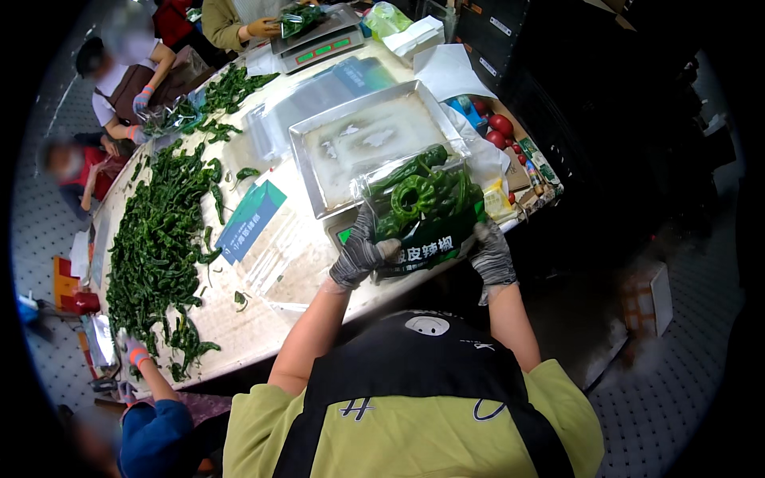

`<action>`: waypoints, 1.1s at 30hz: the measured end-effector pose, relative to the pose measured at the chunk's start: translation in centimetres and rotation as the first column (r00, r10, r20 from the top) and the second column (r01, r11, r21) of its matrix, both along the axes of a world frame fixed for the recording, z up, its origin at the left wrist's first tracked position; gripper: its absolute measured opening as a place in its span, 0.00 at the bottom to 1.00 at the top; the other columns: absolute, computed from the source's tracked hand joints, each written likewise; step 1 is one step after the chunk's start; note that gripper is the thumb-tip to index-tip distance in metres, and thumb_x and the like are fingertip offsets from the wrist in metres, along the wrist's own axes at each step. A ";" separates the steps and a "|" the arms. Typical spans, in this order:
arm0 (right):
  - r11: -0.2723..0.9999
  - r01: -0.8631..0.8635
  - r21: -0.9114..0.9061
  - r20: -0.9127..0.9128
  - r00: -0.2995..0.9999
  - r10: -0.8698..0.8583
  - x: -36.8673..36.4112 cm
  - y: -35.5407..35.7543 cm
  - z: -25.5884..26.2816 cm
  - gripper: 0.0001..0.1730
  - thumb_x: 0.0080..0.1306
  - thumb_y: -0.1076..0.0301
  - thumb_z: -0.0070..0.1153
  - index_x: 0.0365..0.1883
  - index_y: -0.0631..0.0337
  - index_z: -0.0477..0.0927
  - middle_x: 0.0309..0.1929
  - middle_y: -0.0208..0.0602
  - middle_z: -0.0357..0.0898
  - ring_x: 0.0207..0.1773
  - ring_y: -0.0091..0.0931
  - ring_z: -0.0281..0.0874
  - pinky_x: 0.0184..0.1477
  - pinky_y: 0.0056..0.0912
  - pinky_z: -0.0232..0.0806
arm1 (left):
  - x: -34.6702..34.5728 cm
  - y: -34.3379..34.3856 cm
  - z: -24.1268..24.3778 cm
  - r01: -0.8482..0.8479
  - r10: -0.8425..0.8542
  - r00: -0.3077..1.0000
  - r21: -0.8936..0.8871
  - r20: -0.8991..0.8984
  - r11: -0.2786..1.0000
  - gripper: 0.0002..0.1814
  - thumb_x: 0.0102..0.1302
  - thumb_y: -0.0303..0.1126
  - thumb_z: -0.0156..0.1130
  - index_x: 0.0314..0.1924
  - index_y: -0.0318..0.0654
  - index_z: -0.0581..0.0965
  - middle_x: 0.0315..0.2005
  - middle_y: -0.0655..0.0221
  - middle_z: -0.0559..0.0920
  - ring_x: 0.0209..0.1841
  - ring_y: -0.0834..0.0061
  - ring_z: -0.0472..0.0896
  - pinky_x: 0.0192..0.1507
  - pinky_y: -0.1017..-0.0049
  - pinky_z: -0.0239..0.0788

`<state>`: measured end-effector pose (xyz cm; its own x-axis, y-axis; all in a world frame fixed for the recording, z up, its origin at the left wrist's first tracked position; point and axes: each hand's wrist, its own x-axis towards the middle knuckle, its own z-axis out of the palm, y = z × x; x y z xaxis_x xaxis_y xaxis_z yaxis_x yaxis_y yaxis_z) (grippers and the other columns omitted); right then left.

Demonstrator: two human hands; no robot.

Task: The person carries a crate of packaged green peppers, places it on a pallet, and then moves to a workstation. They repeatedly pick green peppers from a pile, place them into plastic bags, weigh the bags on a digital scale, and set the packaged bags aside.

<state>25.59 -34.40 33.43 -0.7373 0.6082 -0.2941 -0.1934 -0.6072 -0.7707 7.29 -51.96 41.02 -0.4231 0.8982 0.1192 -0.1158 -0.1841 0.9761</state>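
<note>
Both my hands, in grey knitted gloves, hold a clear printed plastic bag of green peppers [421, 200] near the table's front edge. My left hand [363, 248] grips its left side, the thumb over the front. On the other side, my right hand [493, 254] grips the bag by its lower right edge. Curled green peppers show through the film above a dark printed band with writing. Just beyond the bag, and partly behind it, a metal tray [364, 134] rests on a scale whose green display is partly covered.
A long heap of green peppers [161, 239] spreads along the table's left side. Flat printed bags [251, 221] lie left of the tray. A box with red tomatoes [501, 125] stands at right. Several co-workers are around the table, one with a second scale [320, 54] at the far end.
</note>
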 end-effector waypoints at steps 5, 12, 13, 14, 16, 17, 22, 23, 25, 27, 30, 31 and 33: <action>0.912 -0.256 -0.321 -0.710 0.702 -0.053 2.2 0.8 0.2 0.36 0.57 0.45 0.54 0.59 0.55 0.63 0.57 0.40 0.65 0.59 0.37 0.64 0.54 0.47 0.63 | 2.4 5.0 1.4 0.031 -0.040 0.985 0.054 0.165 0.998 0.38 0.51 0.38 0.62 0.61 0.33 0.60 0.55 0.64 0.69 0.57 0.70 0.67 0.60 0.74 0.54; 0.734 0.435 -0.522 -0.207 0.770 -0.603 6.8 7.4 4.9 0.23 0.57 0.62 0.58 0.51 0.53 0.70 0.47 0.32 0.72 0.48 0.29 0.70 0.52 0.36 0.64 | 9.3 13.9 2.8 0.301 -0.306 0.951 -0.088 -0.054 0.950 0.41 0.52 0.23 0.63 0.65 0.38 0.54 0.58 0.66 0.66 0.57 0.71 0.65 0.58 0.73 0.56; 0.734 0.634 -0.244 -0.339 0.653 -0.677 8.2 9.0 5.9 0.32 0.57 0.62 0.57 0.61 0.51 0.62 0.54 0.34 0.67 0.54 0.29 0.66 0.55 0.34 0.63 | 10.8 15.6 2.5 0.320 -0.322 0.947 0.068 0.015 0.945 0.45 0.52 0.26 0.65 0.67 0.41 0.50 0.63 0.66 0.60 0.59 0.70 0.64 0.60 0.70 0.55; 0.769 0.617 -0.166 -0.495 0.623 -0.606 10.2 11.4 7.2 0.38 0.59 0.62 0.55 0.66 0.48 0.53 0.59 0.34 0.62 0.58 0.30 0.62 0.57 0.34 0.62 | 11.3 17.0 2.5 0.389 -0.385 0.921 0.080 -0.063 0.918 0.45 0.54 0.26 0.63 0.67 0.42 0.49 0.64 0.65 0.58 0.60 0.69 0.64 0.59 0.69 0.56; 0.747 0.638 -0.187 -0.476 0.607 -0.637 14.9 16.9 9.3 0.33 0.60 0.58 0.53 0.63 0.50 0.59 0.56 0.33 0.66 0.56 0.29 0.65 0.57 0.34 0.63 | 12.1 19.0 2.2 0.441 -0.422 0.888 0.077 -0.182 0.894 0.41 0.58 0.27 0.60 0.67 0.43 0.49 0.64 0.62 0.57 0.60 0.68 0.65 0.59 0.67 0.57; 0.748 0.654 -0.109 -0.461 0.634 -0.621 17.8 19.6 10.1 0.31 0.60 0.56 0.52 0.62 0.51 0.62 0.55 0.33 0.68 0.54 0.29 0.67 0.56 0.34 0.63 | 12.2 19.5 1.9 0.451 -0.429 0.883 0.088 -0.192 0.888 0.40 0.59 0.27 0.59 0.67 0.42 0.49 0.64 0.62 0.58 0.59 0.68 0.65 0.59 0.67 0.57; 0.577 0.817 0.009 0.045 0.576 -0.816 28.1 34.6 8.0 0.26 0.49 0.54 0.62 0.46 0.52 0.73 0.39 0.31 0.74 0.44 0.30 0.70 0.47 0.38 0.66 | 11.2 18.0 0.6 0.321 -0.326 0.941 -0.059 -0.097 0.945 0.34 0.60 0.25 0.56 0.65 0.41 0.54 0.61 0.62 0.63 0.55 0.70 0.69 0.57 0.70 0.60; 0.596 0.798 0.086 0.029 0.596 -0.802 29.6 36.9 6.3 0.26 0.49 0.51 0.62 0.44 0.53 0.74 0.38 0.31 0.75 0.42 0.31 0.71 0.45 0.39 0.67 | 10.9 17.3 0.3 0.275 -0.282 0.957 -0.089 -0.073 0.957 0.33 0.60 0.24 0.55 0.65 0.41 0.55 0.60 0.62 0.64 0.54 0.70 0.70 0.56 0.70 0.61; 0.511 0.855 0.087 0.230 0.482 -0.845 31.8 41.0 2.5 0.28 0.49 0.49 0.63 0.45 0.56 0.75 0.44 0.36 0.75 0.45 0.32 0.71 0.47 0.40 0.66 | 10.4 16.2 0.0 0.165 -0.165 0.986 -0.129 0.014 0.978 0.32 0.59 0.22 0.53 0.63 0.38 0.56 0.56 0.61 0.67 0.49 0.72 0.73 0.54 0.73 0.64; 0.526 0.783 0.332 0.522 0.313 -0.794 34.1 44.3 -0.9 0.32 0.47 0.50 0.66 0.48 0.57 0.75 0.51 0.41 0.71 0.52 0.33 0.67 0.53 0.41 0.61 | 9.9 15.1 0.1 0.063 -0.049 0.996 -0.222 0.070 0.973 0.28 0.60 0.18 0.48 0.61 0.39 0.60 0.55 0.61 0.69 0.48 0.74 0.73 0.52 0.73 0.65; 0.640 0.691 0.336 0.738 0.229 -0.634 35.9 48.3 -4.4 0.39 0.44 0.47 0.67 0.52 0.58 0.72 0.55 0.45 0.68 0.53 0.40 0.66 0.55 0.44 0.58 | 9.4 14.5 0.1 -0.016 0.051 0.992 -0.285 0.115 0.958 0.26 0.60 0.16 0.46 0.59 0.38 0.62 0.53 0.61 0.70 0.48 0.73 0.73 0.49 0.74 0.68; 0.636 0.704 0.315 0.729 0.250 -0.637 36.4 48.9 -5.0 0.38 0.46 0.46 0.64 0.53 0.59 0.72 0.56 0.51 0.67 0.58 0.43 0.62 0.56 0.45 0.57 | 9.3 14.4 0.0 -0.041 0.077 0.992 -0.320 0.101 0.947 0.25 0.60 0.17 0.47 0.59 0.37 0.62 0.53 0.61 0.70 0.47 0.73 0.74 0.48 0.74 0.69; 0.778 0.332 0.534 0.827 -0.014 -0.562 36.1 50.3 -5.0 0.34 0.48 0.47 0.60 0.48 0.62 0.74 0.52 0.51 0.70 0.51 0.41 0.70 0.48 0.46 0.64 | 9.2 14.3 -0.6 -0.054 0.061 0.998 -0.234 0.022 0.971 0.23 0.61 0.19 0.48 0.58 0.36 0.63 0.51 0.62 0.72 0.46 0.74 0.74 0.47 0.73 0.69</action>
